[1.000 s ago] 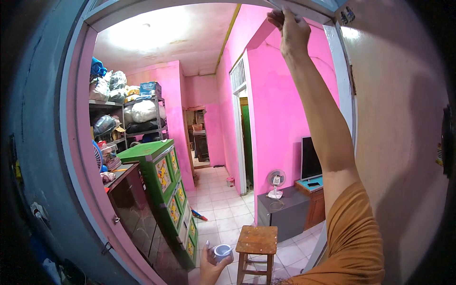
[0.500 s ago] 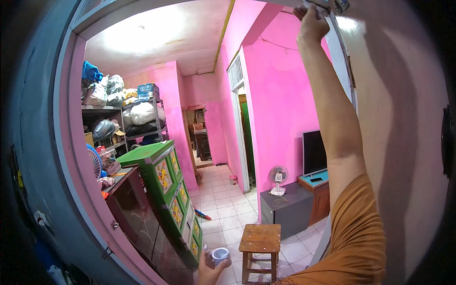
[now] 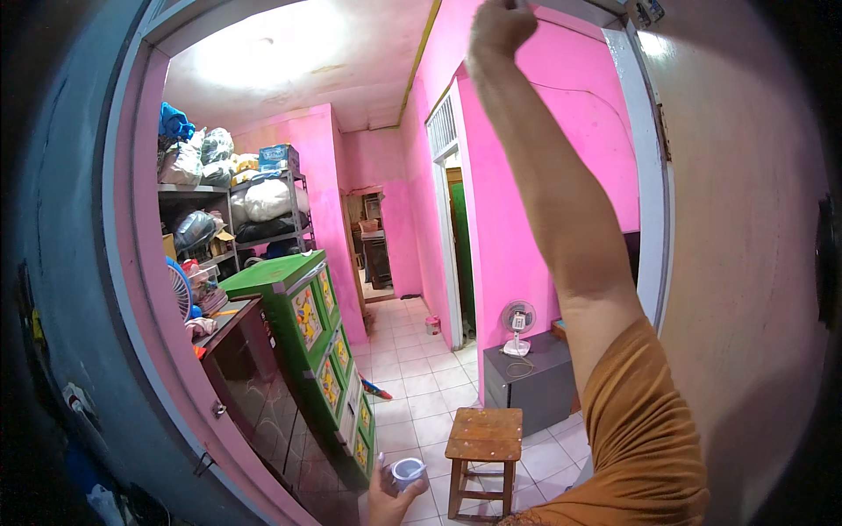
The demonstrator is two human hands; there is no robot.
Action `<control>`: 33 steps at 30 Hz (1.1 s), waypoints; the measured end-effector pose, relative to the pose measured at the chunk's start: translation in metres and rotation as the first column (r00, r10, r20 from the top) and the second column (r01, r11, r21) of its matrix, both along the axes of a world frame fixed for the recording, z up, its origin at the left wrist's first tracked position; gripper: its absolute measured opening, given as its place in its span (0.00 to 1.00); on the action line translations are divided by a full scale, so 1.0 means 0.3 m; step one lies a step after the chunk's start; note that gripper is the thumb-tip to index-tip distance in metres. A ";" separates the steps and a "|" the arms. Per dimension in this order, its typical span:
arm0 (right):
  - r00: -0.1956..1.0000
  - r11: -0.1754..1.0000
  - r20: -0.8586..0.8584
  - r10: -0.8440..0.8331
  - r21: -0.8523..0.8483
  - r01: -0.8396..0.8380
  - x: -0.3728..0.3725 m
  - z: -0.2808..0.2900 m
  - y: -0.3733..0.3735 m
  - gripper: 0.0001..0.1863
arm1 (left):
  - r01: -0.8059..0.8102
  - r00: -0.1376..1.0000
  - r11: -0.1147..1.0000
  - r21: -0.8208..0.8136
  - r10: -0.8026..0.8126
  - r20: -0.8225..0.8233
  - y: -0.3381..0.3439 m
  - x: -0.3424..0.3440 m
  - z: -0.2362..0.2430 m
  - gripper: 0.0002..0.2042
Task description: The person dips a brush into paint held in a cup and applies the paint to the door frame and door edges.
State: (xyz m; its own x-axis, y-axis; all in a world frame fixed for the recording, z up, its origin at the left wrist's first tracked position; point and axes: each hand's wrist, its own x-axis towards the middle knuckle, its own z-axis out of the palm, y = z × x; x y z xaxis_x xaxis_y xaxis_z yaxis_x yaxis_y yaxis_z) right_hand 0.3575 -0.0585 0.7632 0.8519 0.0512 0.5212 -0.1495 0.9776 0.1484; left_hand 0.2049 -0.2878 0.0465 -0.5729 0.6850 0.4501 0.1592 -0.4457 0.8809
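A bright ceiling light (image 3: 267, 46) shines over pink walls (image 3: 588, 145), a tiled floor (image 3: 403, 387), green cabinet (image 3: 317, 361) and wooden stool (image 3: 485, 434).

cup (image 3: 409, 474) is a pale bluish lilac, sleeve (image 3: 645, 416) plain orangey brown. stool (image 3: 485, 433) = brown w/ pale specks on top. walls (image 3: 605, 131) are v bright pink btw, floor (image 3: 412, 386) whitish w/ a grid of tile lines, ceiling (image 3: 368, 53) off-white w/ some brownish stains + yellow-green trim (image 3: 419, 70). dresser (image 3: 285, 270) is green w/ yellow multicolour pic panels (image 3: 309, 316), cabinet (image 3: 254, 368) dark maroon w/ thin pale curvy lines. also grey unit (image 3: 526, 386), whitish fan (image 3: 517, 326), bright blue bundle (image 3: 175, 123), 1 big white bag (image 3: 266, 200) & 1 black bag (image 3: 263, 231)
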 end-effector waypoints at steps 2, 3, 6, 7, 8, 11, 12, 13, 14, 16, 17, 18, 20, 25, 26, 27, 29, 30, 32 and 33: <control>0.985 0.992 0.113 0.128 0.002 -0.129 -0.136 -0.037 -0.137 0.19 | -0.047 0.998 0.999 0.014 0.046 0.048 -0.035 -0.011 -0.017 0.41; 0.988 0.997 0.138 0.067 -0.034 -0.063 -0.163 -0.019 -0.155 0.19 | -0.051 0.998 0.999 -0.003 0.051 0.027 -0.035 -0.016 -0.019 0.40; 0.959 0.990 0.259 0.115 0.051 -0.133 -0.304 -0.075 -0.325 0.18 | -0.060 0.998 0.997 -0.054 0.061 0.025 -0.077 -0.032 -0.010 0.40; 0.931 0.971 0.312 0.187 0.086 -0.224 -0.343 -0.104 -0.386 0.18 | -0.051 0.998 0.995 -0.085 0.054 0.037 -0.096 -0.037 -0.007 0.41; 0.890 0.945 0.385 0.246 0.109 -0.308 -0.363 -0.135 -0.428 0.19 | -0.055 0.998 0.995 -0.084 0.059 0.038 -0.104 -0.041 -0.010 0.41; 0.890 0.956 0.436 0.134 0.179 -0.232 -0.378 -0.151 -0.436 0.20 | -0.069 0.996 0.993 -0.099 0.075 0.055 -0.129 -0.044 -0.007 0.41; 0.891 0.964 0.446 0.081 0.194 -0.185 -0.360 -0.150 -0.411 0.20 | -0.063 0.995 0.994 -0.089 0.070 0.067 -0.141 -0.040 0.001 0.41; 0.923 0.982 0.385 -0.004 0.177 -0.069 -0.329 -0.103 -0.340 0.21 | -0.043 0.996 0.996 -0.079 0.049 0.073 -0.137 -0.032 0.011 0.41; 0.929 0.988 0.370 -0.001 0.146 -0.057 -0.294 -0.071 -0.288 0.21 | -0.043 0.996 0.996 -0.078 0.048 0.074 -0.138 -0.034 0.009 0.41; 0.937 0.991 0.323 -0.132 0.064 0.117 -0.181 -0.003 -0.158 0.19 | -0.039 0.998 0.995 -0.089 0.043 0.044 -0.133 -0.045 0.000 0.41; 0.956 0.989 0.278 -0.093 0.133 0.057 -0.112 0.027 -0.094 0.18 | -0.028 0.999 0.996 -0.090 0.031 0.041 -0.124 -0.050 -0.006 0.41; 0.958 0.995 0.271 -0.099 0.039 0.092 -0.079 0.008 -0.087 0.18 | -0.051 0.997 0.992 -0.112 0.056 0.044 -0.137 -0.060 -0.016 0.41; 0.952 0.996 0.292 0.088 -0.027 -0.083 -0.006 -0.044 -0.088 0.17 | -0.078 0.995 0.988 -0.134 0.085 0.044 -0.155 -0.064 -0.018 0.41; 0.904 0.906 0.100 0.416 0.035 -0.421 0.133 -0.087 0.039 0.17 | -0.095 0.994 0.974 -0.207 0.080 -0.076 -0.175 -0.049 0.019 0.40; 0.878 0.878 0.083 0.471 0.048 -0.476 0.123 -0.087 0.042 0.17 | -0.098 0.994 0.973 -0.207 0.085 -0.074 -0.184 -0.041 0.029 0.40; 0.852 0.851 0.080 0.517 0.057 -0.522 0.103 -0.082 0.040 0.17 | -0.056 0.998 0.983 -0.176 0.056 -0.005 -0.193 -0.028 0.040 0.40; 0.807 0.806 0.132 0.576 0.075 -0.588 0.038 -0.054 0.013 0.18 | -0.017 0.997 0.990 -0.138 0.026 0.068 -0.214 -0.019 0.052 0.39; 0.803 0.805 0.175 0.570 0.079 -0.588 -0.007 -0.039 -0.004 0.18 | -0.013 0.998 0.990 -0.141 0.022 0.061 -0.224 -0.017 0.054 0.39; 0.998 0.989 0.035 0.054 -0.139 -0.048 -0.104 0.028 -0.040 0.20 | 0.004 0.999 0.990 -0.140 0.003 0.051 -0.223 -0.027 0.030 0.39; 0.995 0.991 0.042 0.092 -0.104 -0.087 -0.209 0.011 -0.123 0.21 | -0.026 0.998 0.995 -0.100 0.032 0.054 -0.233 -0.048 -0.020 0.40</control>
